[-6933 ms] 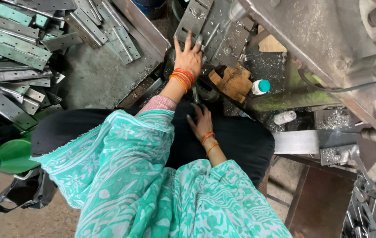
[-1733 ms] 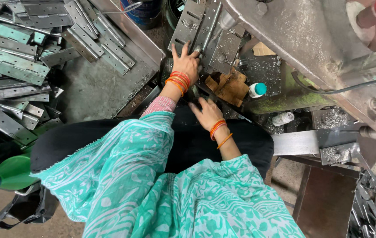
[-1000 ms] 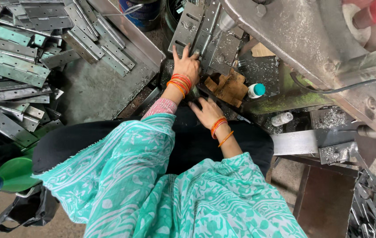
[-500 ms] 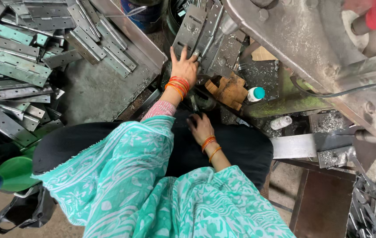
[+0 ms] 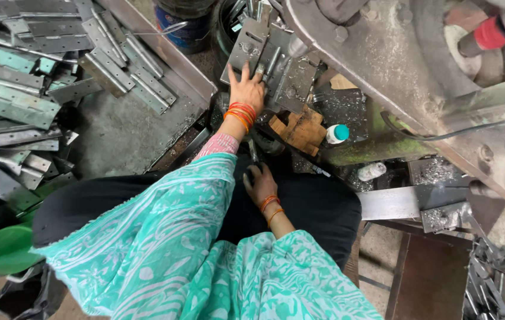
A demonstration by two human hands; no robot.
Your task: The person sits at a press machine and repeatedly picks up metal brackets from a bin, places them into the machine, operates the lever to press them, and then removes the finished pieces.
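Note:
My left hand point(image 5: 246, 90) lies flat, fingers spread, on a grey metal hinge plate point(image 5: 248, 42) at the bed of a big press machine point(image 5: 371, 53). Orange bangles circle that wrist. My right hand point(image 5: 260, 182) is low, near my lap, fingers curled around a thin dark metal lever point(image 5: 253, 152) that rises toward the machine; the grip is partly hidden. More hinge plates point(image 5: 294, 77) lie beside the left hand. A teal patterned garment covers my arms and lap.
A heap of long metal hinges point(image 5: 21, 89) fills a steel tray point(image 5: 140, 118) on the left. Brown wooden blocks point(image 5: 300, 127) and a small bottle with a teal cap point(image 5: 336, 133) sit by the machine. A dark bucket point(image 5: 187, 24) stands behind. A green object point(image 5: 3, 249) lies lower left.
My right hand has dropped from mid-air above my lap back down to the lever near my body. My left hand has stayed on the plate at the machine.

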